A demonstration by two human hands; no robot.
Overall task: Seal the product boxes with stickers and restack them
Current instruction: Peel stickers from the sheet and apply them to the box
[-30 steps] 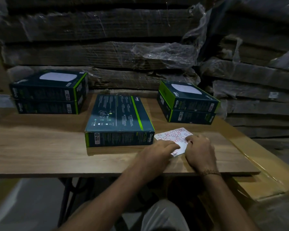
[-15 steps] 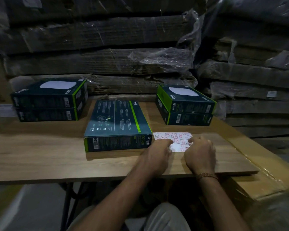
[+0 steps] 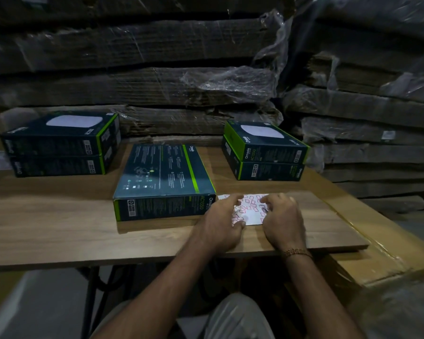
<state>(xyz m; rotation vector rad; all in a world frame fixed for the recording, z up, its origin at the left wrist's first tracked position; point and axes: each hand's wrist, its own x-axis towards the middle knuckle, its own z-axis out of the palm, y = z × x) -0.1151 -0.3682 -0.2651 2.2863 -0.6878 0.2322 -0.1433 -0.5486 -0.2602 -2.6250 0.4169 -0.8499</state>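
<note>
Stacked cardboard wrapped in plastic film fills the background behind a wooden table (image 3: 59, 228). At its middle lies one box (image 3: 162, 177), face down and just left of the sticker sheet (image 3: 251, 209); a left stack (image 3: 59, 143) of two boxes and a right stack (image 3: 264, 152) of two stand further back. Left hand (image 3: 220, 221) rests on the sheet's left part, fingers fairly straight, pinning it. Right hand (image 3: 283, 218) has its fingers curled onto the sheet, apparently picking at one sticker; whether it has one pinched I cannot tell. Peeling seems the step in hand. Next comes lifting a sticker free and pressing it across the box's flap edge, then stacking that box
</note>
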